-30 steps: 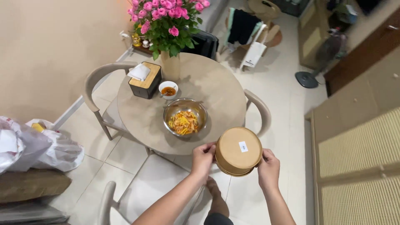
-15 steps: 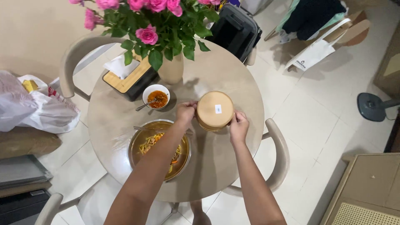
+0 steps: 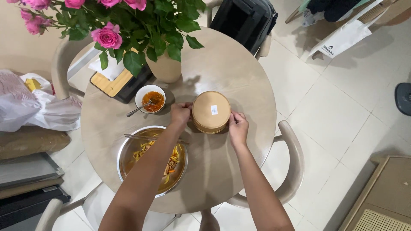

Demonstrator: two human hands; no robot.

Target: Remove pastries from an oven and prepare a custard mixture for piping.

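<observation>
step: lidded round paper container (image 3: 211, 111) being set at desk (image 3: 239, 68) centre | left hand (image 3: 180, 114) grips its 9 o'clock side, right hand (image 3: 238, 127) its 3 o'clock | steel noodle bowl (image 3: 152, 160) at 7, sauce dish (image 3: 150, 99) at 10 | next: likely needs steady hold to lift lid

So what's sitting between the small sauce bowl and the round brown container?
Only the left hand, gripping the round brown container beside the small sauce bowl; head view shows it.
</observation>
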